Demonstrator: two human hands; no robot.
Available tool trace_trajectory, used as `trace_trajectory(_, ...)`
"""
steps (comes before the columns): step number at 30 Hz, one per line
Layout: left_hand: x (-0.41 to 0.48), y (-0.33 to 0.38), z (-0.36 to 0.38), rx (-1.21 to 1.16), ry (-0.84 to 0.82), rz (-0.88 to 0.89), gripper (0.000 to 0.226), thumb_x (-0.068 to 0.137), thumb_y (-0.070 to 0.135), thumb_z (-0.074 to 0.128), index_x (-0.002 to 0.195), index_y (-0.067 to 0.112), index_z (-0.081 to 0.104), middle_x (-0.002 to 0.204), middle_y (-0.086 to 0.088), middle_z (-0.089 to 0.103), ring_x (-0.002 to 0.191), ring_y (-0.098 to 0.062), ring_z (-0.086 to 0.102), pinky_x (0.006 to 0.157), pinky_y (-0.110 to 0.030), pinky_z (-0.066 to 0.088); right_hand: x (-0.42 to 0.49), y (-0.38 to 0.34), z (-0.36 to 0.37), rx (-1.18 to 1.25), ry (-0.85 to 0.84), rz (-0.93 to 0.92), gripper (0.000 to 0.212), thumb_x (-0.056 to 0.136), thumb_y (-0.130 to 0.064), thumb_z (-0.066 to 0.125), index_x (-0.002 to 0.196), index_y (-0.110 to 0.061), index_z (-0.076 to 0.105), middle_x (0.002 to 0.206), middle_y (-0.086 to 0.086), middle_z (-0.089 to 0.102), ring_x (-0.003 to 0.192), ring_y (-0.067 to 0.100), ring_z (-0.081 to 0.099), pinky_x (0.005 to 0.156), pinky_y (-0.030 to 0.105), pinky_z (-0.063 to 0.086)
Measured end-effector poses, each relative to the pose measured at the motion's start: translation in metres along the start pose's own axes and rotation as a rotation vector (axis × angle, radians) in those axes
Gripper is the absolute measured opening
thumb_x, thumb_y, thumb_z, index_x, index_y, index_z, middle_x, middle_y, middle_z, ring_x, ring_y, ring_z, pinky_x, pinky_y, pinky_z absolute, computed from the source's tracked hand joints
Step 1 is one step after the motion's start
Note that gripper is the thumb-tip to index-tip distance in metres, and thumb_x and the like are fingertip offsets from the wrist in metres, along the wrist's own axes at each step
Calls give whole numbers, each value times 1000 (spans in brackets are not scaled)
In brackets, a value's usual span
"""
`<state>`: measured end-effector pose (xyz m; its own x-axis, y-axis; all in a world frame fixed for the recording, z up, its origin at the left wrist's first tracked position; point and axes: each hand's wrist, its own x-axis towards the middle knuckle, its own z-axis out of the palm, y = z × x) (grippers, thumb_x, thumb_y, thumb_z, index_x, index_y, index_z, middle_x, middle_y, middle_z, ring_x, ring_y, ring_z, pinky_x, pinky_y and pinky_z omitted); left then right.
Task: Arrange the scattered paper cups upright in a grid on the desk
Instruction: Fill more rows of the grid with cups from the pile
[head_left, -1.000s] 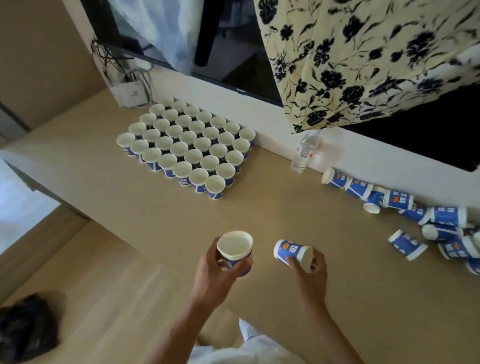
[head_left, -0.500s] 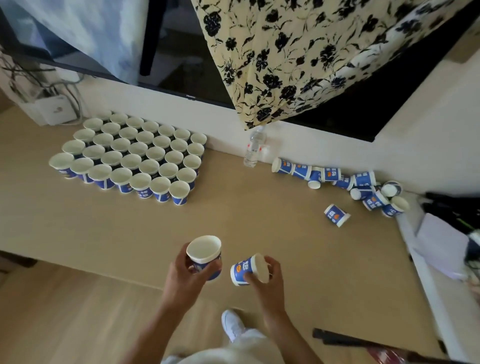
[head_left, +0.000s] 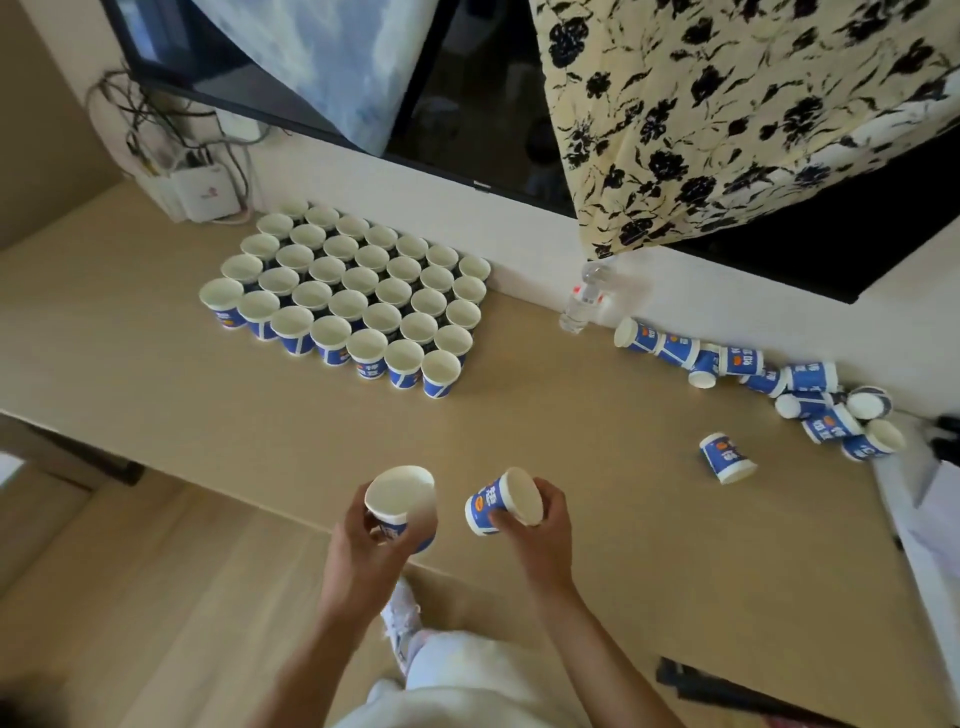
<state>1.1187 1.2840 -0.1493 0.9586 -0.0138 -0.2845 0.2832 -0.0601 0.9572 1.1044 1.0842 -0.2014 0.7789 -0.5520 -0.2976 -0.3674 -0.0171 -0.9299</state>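
Observation:
My left hand (head_left: 363, 551) grips a blue and white paper cup (head_left: 401, 501) upright, its mouth facing up, above the desk's near edge. My right hand (head_left: 540, 535) holds a second cup (head_left: 501, 501) tilted on its side, with its mouth toward me. A grid of several upright cups (head_left: 353, 296) stands at the back left of the tan desk (head_left: 571, 426). Along the wall at the right lies a scatter of several cups on their sides (head_left: 769, 379). One lone cup (head_left: 726, 458) lies apart from them, nearer to me.
A clear water bottle (head_left: 582, 301) stands against the wall between the grid and the scattered cups. A white box with cables (head_left: 205, 195) sits at the back left. Floral cloth (head_left: 727, 104) hangs over a dark screen above. White papers (head_left: 935, 530) lie at the right.
The view swung right and then back to the left. My right hand turned its cup so the mouth faces me. My left hand kept its cup upright.

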Motion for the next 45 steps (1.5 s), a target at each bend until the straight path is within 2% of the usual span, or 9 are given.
trace_trajectory(3,17,-1,-28,13,68,-14,57,54,44,81,106,28,65,93,12,75,81,-3,71,69,-19,54,7,-6,39,14,-46,2,58,67,3,84,111,-20,55,108,1,63,84,2,64,68,16,52)
trace_trajectory(7,57,-5,-69,62,100,-29,47,68,17,90,108,24,65,97,9,75,84,-3,71,70,-20,53,18,-13,99,62,-70,-6,62,55,-15,81,111,-21,54,106,0,63,80,-1,65,68,20,54)
trace_trajectory(13,124,5,-131,211,78,-19,44,74,15,87,110,28,65,99,8,75,90,-9,72,76,-27,55,41,-25,186,108,-120,-38,62,56,-23,83,112,-22,54,105,-3,63,88,4,65,74,21,55)
trace_trajectory(18,175,21,-171,242,131,-28,56,59,45,84,109,32,65,98,10,75,90,-14,73,81,-39,59,56,-55,246,148,-157,-81,58,66,-9,84,112,-24,54,107,-6,65,95,9,66,78,19,52)
trace_trajectory(25,231,35,-197,248,123,-44,59,52,48,81,107,32,64,93,12,74,84,-7,72,70,-24,54,73,-80,290,240,-105,-65,60,63,-9,83,116,-21,56,105,-9,68,95,10,67,77,17,51)
trace_trajectory(29,265,34,-214,274,102,-21,51,60,34,85,106,31,62,90,17,72,79,1,68,65,-17,51,77,-78,310,220,-58,-32,61,61,-13,83,114,-26,55,108,-8,66,97,10,66,82,22,53)
trace_trajectory(33,293,25,-232,268,122,-13,56,68,18,89,113,30,57,97,14,69,81,4,67,69,-23,52,77,-78,329,183,-69,-24,63,61,-12,84,114,-29,56,106,-12,67,97,7,66,79,18,53)
trace_trajectory(39,341,16,-276,307,123,-23,59,70,19,89,116,30,53,100,15,67,91,-15,67,75,-32,52,77,-87,371,151,-31,5,66,54,-22,87,113,-27,57,106,-8,67,92,3,66,75,16,51)
trace_trajectory(45,385,-1,-313,351,78,-2,64,66,19,90,120,24,55,105,6,65,93,-7,62,74,-28,48,61,-85,417,93,-9,47,70,48,-39,85,111,-30,57,104,-8,68,93,9,66,73,18,51)
